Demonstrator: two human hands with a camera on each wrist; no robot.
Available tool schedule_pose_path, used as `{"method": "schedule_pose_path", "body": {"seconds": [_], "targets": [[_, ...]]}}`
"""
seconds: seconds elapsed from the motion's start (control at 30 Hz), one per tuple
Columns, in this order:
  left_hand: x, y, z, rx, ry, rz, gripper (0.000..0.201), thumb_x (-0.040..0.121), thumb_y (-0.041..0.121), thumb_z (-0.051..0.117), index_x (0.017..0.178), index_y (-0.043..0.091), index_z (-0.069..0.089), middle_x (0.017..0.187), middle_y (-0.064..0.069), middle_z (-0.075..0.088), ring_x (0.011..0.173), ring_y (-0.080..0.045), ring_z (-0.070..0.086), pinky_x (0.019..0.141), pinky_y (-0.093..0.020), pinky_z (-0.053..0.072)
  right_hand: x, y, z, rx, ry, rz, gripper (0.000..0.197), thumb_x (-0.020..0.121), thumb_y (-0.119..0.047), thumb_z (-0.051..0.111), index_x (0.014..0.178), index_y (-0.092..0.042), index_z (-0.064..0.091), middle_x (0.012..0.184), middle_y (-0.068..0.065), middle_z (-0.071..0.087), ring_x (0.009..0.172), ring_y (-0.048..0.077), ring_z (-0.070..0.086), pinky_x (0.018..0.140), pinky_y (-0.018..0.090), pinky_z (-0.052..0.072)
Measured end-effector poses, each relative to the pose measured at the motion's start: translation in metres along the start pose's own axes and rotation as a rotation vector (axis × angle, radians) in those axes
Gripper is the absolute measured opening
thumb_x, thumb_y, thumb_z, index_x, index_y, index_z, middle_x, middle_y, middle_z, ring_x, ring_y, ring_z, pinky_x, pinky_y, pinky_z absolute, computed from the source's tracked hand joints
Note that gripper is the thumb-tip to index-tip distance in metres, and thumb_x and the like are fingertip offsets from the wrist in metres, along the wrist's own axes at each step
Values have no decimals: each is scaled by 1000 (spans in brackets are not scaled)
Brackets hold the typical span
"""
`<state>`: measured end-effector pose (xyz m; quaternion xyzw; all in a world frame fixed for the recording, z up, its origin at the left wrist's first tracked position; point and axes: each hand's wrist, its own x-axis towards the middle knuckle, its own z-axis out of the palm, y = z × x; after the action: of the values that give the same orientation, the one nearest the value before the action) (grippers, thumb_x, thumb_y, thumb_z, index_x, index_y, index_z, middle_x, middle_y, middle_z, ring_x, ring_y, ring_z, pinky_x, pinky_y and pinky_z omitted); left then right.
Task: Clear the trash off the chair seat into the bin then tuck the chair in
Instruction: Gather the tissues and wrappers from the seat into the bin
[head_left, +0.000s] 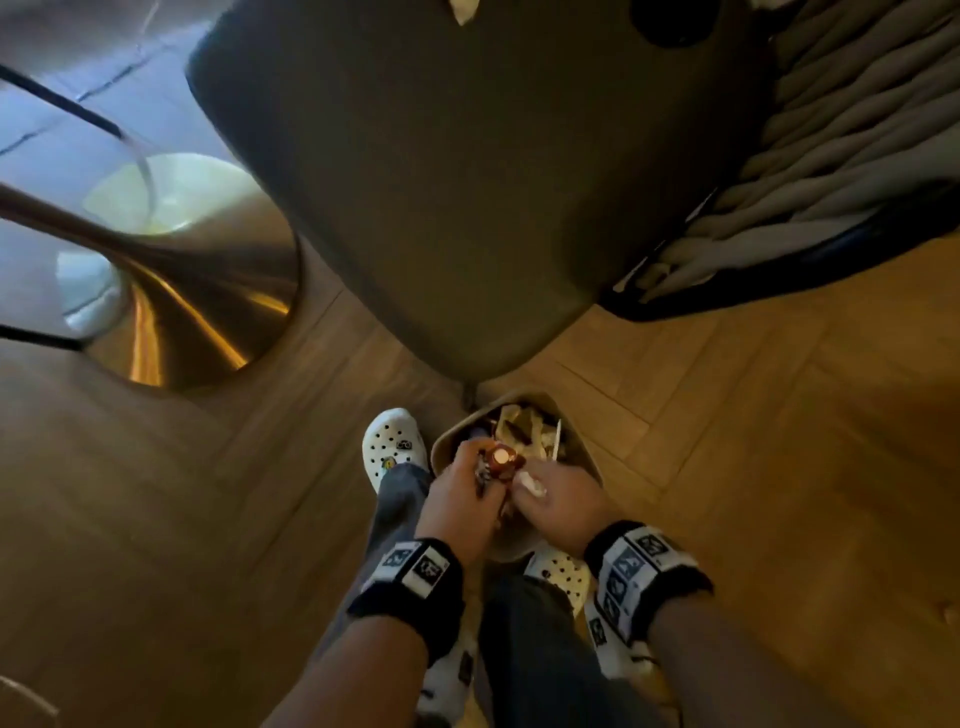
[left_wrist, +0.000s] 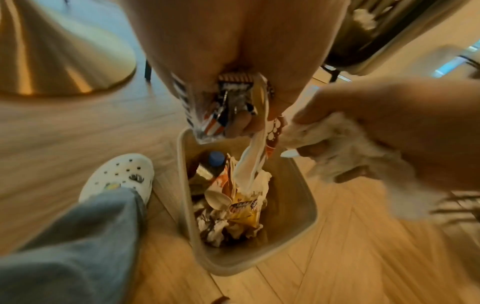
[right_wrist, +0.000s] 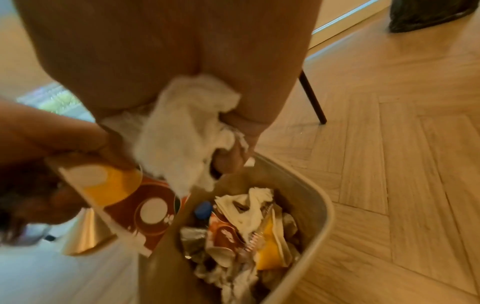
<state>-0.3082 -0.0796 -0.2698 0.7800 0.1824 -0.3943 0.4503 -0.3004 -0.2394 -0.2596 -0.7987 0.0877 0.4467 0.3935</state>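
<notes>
So the person is standing right over the bin (head_left: 441, 447), a beige rounded-rectangle tub sitting on the herringbone wood floor (head_left: 753, 441) between their white clogs (head_left: 392, 441), and both hands are bunched together directly above its opening. The left hand (head_left: 457, 486) has its fingers curled round a whole fistful of stuff: a brown paper cup with white circles (right_wrist: 145, 207), a crinkly striped snack wrapper (left_wrist: 210, 115), and what looks like a white plastic spoon or strip (left_wrist: 253, 156) dangling down into the bin, though the blur makes that one hard to call. The right hand (head_left: 561, 493) is just beside it, nearly touching, fingers closed tight round a crumpled white napkin (right_wrist: 182, 131) that bulges out between them. The bin's already pretty loaded: more balled-up tissue (left_wrist: 215, 226), a yellow wrapper (right_wrist: 269, 253), a bottle with a blue cap (left_wrist: 217, 158), another plastic spoon (left_wrist: 217, 198). The chair (head_left: 467, 182) is just past the bin, pulled out from the table, dark olive seat with a rope-woven back (head_left: 857, 145) on the right side. There's a scrap of white paper (head_left: 464, 8) on the far edge of the seat, plus a dark round thing (head_left: 672, 18) I can't identify. Off to the left is the brass cone-shaped base of the table (head_left: 197, 306).
</notes>
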Motion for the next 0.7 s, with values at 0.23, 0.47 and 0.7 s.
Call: {"method": "schedule_pose_path", "body": {"seconds": [0.23,0.47,0.7], "targets": [[70,-47,58,-251,102,-246,87,84,57,62,155,37,16,149,-5,45,131,-28,49,105,-43,42,75,58,32,-299,45,133,63,80,-54,55,137,-40,33,151,8,28,132,40,31,108,54,34],[42,-40,35,-26,153,-153,85,84,62,61,155,30,28,150,-2,45,135,-21,46,111,-45,43,43,45,20,-89,320,-15,24,87,-32,63,111,-29,62,113,-4,61,102,15,59,90,38,52],[-32,38,-27,163,142,-15,18,98,41,54,108,30,64,98,5,71,86,-6,65,85,-32,55,-22,-32,-30,-24,396,71,19,94,-41,52,103,-27,63,95,-2,69,87,18,64,76,33,53]]}}
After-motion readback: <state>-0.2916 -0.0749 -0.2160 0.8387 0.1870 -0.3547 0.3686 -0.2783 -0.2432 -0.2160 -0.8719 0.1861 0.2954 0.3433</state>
